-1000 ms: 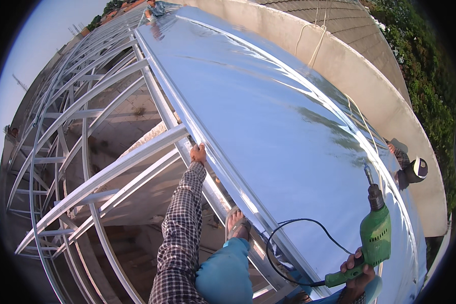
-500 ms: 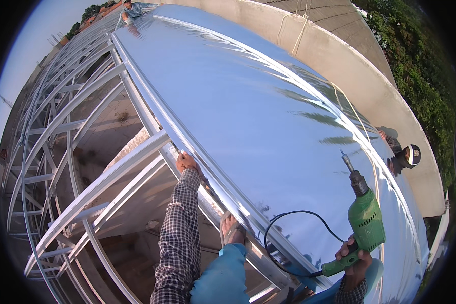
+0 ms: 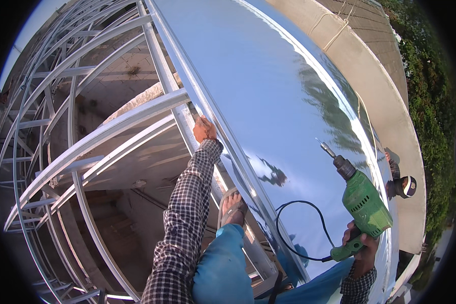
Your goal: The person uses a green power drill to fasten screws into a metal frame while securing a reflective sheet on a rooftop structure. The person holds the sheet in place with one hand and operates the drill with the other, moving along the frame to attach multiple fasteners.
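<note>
My right hand [image 3: 364, 244] is wrapped round the handle of a green corded drill [image 3: 367, 205]. A long metal bit [image 3: 328, 148] sticks out of its dark chuck, tip up and to the left, over the shiny roofing sheet [image 3: 228, 66]. My left arm, in a checked sleeve, reaches forward. At its end my left hand [image 3: 204, 129] is closed at the sheet's raised near edge, just past the end of a curved metal beam [image 3: 137, 111]. The fingertips are partly hidden, so any small item in them cannot be made out.
Left of the sheet, an open frame of curved metal beams spans a deep drop [image 3: 121, 218]. My sandalled foot [image 3: 233, 205] stands on a frame member. The drill's black cable [image 3: 283, 215] loops over the sheet. A capped person [image 3: 403, 187] is at the far right, by a concrete wall [image 3: 390, 96].
The view has shifted, and the person at the far end is out of sight. My right hand has brought the drill left, nearer my left hand, which stays at the sheet's edge.
</note>
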Demonstrator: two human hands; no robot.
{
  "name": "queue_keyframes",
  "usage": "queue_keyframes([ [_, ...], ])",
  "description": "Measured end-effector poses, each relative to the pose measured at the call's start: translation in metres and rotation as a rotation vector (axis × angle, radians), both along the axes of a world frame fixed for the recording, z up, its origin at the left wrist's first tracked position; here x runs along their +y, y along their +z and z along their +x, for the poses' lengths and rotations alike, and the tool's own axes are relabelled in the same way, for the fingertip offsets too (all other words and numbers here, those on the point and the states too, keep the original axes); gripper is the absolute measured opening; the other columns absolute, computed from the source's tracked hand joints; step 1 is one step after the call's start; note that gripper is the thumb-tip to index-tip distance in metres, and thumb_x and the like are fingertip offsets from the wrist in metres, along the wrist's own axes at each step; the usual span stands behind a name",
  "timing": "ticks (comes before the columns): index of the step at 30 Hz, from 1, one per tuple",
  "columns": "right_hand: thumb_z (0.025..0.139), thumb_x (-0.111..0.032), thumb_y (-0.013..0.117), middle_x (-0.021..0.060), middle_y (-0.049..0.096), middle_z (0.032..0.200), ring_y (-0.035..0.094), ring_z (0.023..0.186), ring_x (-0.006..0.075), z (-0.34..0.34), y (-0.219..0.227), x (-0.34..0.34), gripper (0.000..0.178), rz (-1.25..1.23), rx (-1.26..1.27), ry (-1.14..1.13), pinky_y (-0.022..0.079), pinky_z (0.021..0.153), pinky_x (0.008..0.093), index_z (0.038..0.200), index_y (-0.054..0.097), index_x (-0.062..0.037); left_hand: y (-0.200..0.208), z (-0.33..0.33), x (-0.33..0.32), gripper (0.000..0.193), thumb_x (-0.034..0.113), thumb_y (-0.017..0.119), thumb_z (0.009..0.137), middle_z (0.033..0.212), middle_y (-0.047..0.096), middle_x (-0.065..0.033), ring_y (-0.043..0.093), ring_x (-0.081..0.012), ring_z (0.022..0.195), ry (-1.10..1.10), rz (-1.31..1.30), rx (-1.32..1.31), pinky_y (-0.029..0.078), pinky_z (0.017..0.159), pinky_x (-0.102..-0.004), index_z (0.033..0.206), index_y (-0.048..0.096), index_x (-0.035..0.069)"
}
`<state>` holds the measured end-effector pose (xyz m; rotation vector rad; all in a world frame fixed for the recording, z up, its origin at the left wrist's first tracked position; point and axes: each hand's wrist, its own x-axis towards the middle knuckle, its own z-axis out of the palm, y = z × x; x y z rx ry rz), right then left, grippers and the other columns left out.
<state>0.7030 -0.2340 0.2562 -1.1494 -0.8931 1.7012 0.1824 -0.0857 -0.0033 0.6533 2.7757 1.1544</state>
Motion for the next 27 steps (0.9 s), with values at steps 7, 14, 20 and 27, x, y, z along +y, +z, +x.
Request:
queue_keyframes([
  [7, 0.082, -0.015, 0.072, 0.0237, 0.067, 0.101, 0.069, 0.067, 0.0217, -0.162, 0.064, 0.185, 0.061, 0.194, -0.344, 0.535, 0.058, 0.053, 0.0298, 0.132, 0.043, 0.0061, -0.011, -0.009, -0.010, 0.040, 0.031, 0.048, 0.103, 0.063, 0.057, -0.0201, 0.059, -0.0378, 0.059, -0.021, 0.106, -0.001, 0.046, 0.056, -0.0495, 0.075, 0.053, 0.003],
  [14, 0.086, -0.015, 0.068, 0.0138, 0.066, 0.091, 0.065, 0.062, 0.0168, -0.318, 0.053, 0.283, 0.053, 0.334, -0.469, 0.834, 0.052, 0.047, 0.0285, 0.132, 0.044, -0.0030, -0.014, -0.011, -0.009, 0.057, 0.054, 0.065, 0.091, 0.059, 0.053, -0.0145, 0.054, -0.0270, 0.054, -0.030, 0.210, -0.219, 0.043, 0.055, -0.0469, 0.077, 0.056, -0.001],
  [20, 0.087, -0.018, 0.066, 0.0126, 0.065, 0.088, 0.064, 0.060, 0.0181, -0.399, 0.029, 0.312, 0.049, 0.345, -0.553, 0.966, 0.049, 0.046, 0.0334, 0.129, 0.046, -0.0036, -0.016, -0.006, -0.003, 0.052, 0.042, 0.072, 0.087, 0.062, 0.060, -0.0083, 0.051, -0.0127, 0.058, -0.056, 0.283, -0.409, 0.045, 0.056, -0.0359, 0.090, 0.069, -0.009],
  [27, 0.089, -0.018, 0.065, 0.0145, 0.065, 0.086, 0.064, 0.057, 0.0189, -0.464, 0.014, 0.330, 0.044, 0.321, -0.625, 1.029, 0.050, 0.041, 0.0321, 0.126, 0.044, -0.0047, -0.027, -0.006, -0.001, 0.042, 0.035, 0.070, 0.090, 0.071, 0.068, -0.0078, 0.057, -0.0106, 0.065, -0.048, 0.407, -0.450, 0.047, 0.059, -0.0337, 0.096, 0.071, -0.007],
])
